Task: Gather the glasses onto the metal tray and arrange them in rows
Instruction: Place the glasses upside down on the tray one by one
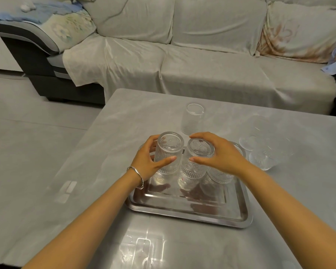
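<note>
Grey sofa behind, glossy grey desk in front: two glasses being set on the metal tray.

Largest first, the tray lies at the desk's centre, its near half bare; a third patterned glass stands on it under the right wrist. Off the tray, a plain glass waits at 12 o'clock and a cluster of glasses at 2 o'clock. The left hand wraps its fingers round the ribbed glass; the right hand cups the embossed glass near its upturned end, thumb and fingers closed on it. Both appear upside down. These look rigid, breakable and fairly weighty; the moulded ribs should give purchase, so mid-wall is probably the safest hold, keeping neighbours from knocking together.
</note>
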`<state>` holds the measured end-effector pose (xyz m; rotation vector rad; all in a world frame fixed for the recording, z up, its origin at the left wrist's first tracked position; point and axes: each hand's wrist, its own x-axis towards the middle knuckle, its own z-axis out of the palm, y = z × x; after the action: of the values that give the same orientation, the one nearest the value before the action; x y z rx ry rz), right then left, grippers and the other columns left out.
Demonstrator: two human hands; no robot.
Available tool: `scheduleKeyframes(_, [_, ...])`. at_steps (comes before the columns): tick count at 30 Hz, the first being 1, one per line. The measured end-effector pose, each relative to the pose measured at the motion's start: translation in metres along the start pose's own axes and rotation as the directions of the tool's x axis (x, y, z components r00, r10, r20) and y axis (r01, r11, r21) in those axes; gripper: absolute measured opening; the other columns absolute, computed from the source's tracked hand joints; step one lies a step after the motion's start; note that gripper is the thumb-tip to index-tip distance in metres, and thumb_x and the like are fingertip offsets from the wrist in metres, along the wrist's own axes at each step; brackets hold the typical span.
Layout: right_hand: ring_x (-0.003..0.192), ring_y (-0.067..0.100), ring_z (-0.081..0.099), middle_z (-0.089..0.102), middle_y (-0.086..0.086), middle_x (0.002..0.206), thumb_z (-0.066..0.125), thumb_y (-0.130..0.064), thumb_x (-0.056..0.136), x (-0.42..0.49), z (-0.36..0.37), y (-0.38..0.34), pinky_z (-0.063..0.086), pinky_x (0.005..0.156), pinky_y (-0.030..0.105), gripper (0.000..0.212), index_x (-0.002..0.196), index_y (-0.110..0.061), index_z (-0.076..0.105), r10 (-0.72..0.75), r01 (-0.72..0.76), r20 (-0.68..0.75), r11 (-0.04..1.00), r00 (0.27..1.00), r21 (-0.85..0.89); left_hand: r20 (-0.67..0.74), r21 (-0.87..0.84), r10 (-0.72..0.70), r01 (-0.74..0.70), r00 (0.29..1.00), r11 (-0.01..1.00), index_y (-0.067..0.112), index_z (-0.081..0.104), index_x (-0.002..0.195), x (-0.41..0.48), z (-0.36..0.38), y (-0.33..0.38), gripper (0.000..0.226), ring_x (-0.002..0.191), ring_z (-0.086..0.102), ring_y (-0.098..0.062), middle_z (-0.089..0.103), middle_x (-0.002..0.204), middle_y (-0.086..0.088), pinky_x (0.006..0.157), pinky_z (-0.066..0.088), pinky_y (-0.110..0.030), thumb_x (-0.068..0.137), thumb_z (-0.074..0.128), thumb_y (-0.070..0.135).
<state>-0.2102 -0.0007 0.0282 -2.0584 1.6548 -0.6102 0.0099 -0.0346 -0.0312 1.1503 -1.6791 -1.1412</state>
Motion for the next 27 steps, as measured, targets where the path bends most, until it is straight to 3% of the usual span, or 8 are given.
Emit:
scheduleKeyframes(3, [0.112, -0.001, 0.046, 0.052, -0.014, 0.134, 0.074, -0.048, 0.069, 0.0, -0.001, -0.001, 0.038, 0.094, 0.02, 0.064, 0.127, -0.037, 0.049, 0.008, -0.008, 0.001, 1.0, 1.0, 0.001, 0.01, -0.001, -0.01, 0.01, 1.0, 1.0, 0.029, 0.044, 0.117, -0.001, -0.001, 0.0, 0.071, 0.111, 0.055, -0.015, 0.056, 0.12, 0.005, 0.091, 0.049, -0.028, 0.055, 0.075, 0.047])
scheduleKeyframes(6, [0.112, 0.0, 0.046, 0.052, -0.014, 0.135, 0.074, -0.048, 0.069, 0.0, -0.001, -0.002, 0.039, 0.096, 0.023, 0.064, 0.127, -0.037, 0.049, 0.012, -0.012, 0.003, 1.0, 1.0, 0.003, 0.022, -0.007, -0.015, 0.015, 1.0, 1.0, 0.029, 0.043, 0.118, -0.002, -0.001, 0.0, 0.072, 0.113, 0.054, -0.016, 0.055, 0.122, 0.004, 0.087, 0.047, -0.021, 0.056, 0.074, 0.047])
scheduleKeyframes(11, [0.115, -0.001, 0.044, 0.049, -0.015, 0.135, 0.074, -0.048, 0.07, 0.0, -0.003, -0.003, 0.036, 0.098, 0.022, 0.066, 0.129, -0.037, 0.047, 0.007, -0.008, 0.032, 0.999, 0.999, 0.036, 0.051, 0.061, -0.007, 0.004, 0.999, 0.998, 0.027, 0.039, 0.128, 0.002, -0.007, 0.002, 0.083, 0.115, 0.052, -0.014, 0.052, 0.128, 0.003, 0.097, 0.045, -0.029, 0.056, 0.073, 0.052])
scheduleKeyframes(14, [0.115, -0.002, 0.047, 0.05, -0.018, 0.129, 0.068, -0.053, 0.069, 0.001, -0.01, -0.007, 0.036, 0.1, 0.02, 0.063, 0.127, -0.036, 0.049, 0.009, -0.01, 0.006, 0.985, 1.0, 0.172, 0.03, 0.048, 0.023, -0.025, 0.999, 0.999, 0.025, 0.039, 0.129, 0.013, -0.018, 0.014, 0.081, 0.111, 0.053, -0.011, 0.051, 0.126, 0.004, 0.088, 0.045, -0.018, 0.062, 0.067, 0.059])
scheduleKeyframes(17, [0.116, 0.0, 0.052, 0.054, -0.016, 0.126, 0.065, -0.05, 0.07, 0.011, -0.025, -0.008, 0.04, 0.1, 0.02, 0.057, 0.123, -0.034, 0.052, 0.005, 0.019, -0.079, 0.954, 0.997, 0.299, -0.035, -0.005, 0.023, -0.023, 0.999, 1.0, 0.021, 0.041, 0.129, 0.036, -0.029, 0.029, 0.066, 0.117, 0.052, -0.018, 0.052, 0.129, -0.001, 0.093, 0.047, -0.027, 0.076, 0.052, 0.058])
scheduleKeyframes(19, [0.115, 0.004, 0.055, 0.055, -0.011, 0.128, 0.067, -0.041, 0.074, 0.025, -0.037, -0.002, 0.046, 0.095, 0.019, 0.054, 0.125, -0.028, 0.052, 0.051, 0.003, -0.131, 0.924, 0.99, 0.384, 0.004, 0.019, 0.003, -0.003, 1.0, 1.0, 0.019, 0.038, 0.133, 0.058, -0.032, 0.039, 0.058, 0.124, 0.047, -0.022, 0.047, 0.137, -0.005, 0.104, 0.04, -0.037, 0.085, 0.039, 0.051])
scheduleKeyframes(23, [0.112, 0.006, 0.055, 0.051, -0.012, 0.131, 0.071, -0.033, 0.078, 0.061, -0.05, 0.022, 0.047, 0.073, 0.01, 0.058, 0.131, -0.026, 0.048, 0.183, -0.095, -0.147, 0.879, 0.972, 0.468, 0.16, 0.141, -0.03, 0.007, 0.987, 0.99, 0.02, 0.031, 0.139, 0.103, -0.019, 0.053, 0.055, 0.125, 0.045, -0.018, 0.041, 0.143, -0.002, 0.107, 0.034, -0.035, 0.092, 0.029, 0.048])
scheduleKeyframes(27, [0.113, 0.012, 0.057, 0.05, -0.002, 0.138, 0.073, -0.03, 0.077, 0.094, -0.049, 0.05, 0.046, 0.093, 0.028, 0.062, 0.133, -0.022, 0.048, 0.279, -0.193, -0.089, 0.827, 0.956, 0.528, 0.225, 0.176, -0.08, 0.04, 0.971, 0.984, 0.021, 0.032, 0.139, 0.143, -0.001, 0.049, 0.054, 0.124, 0.046, -0.019, 0.041, 0.143, -0.002, 0.107, 0.035, -0.038, 0.092, 0.032, 0.047])
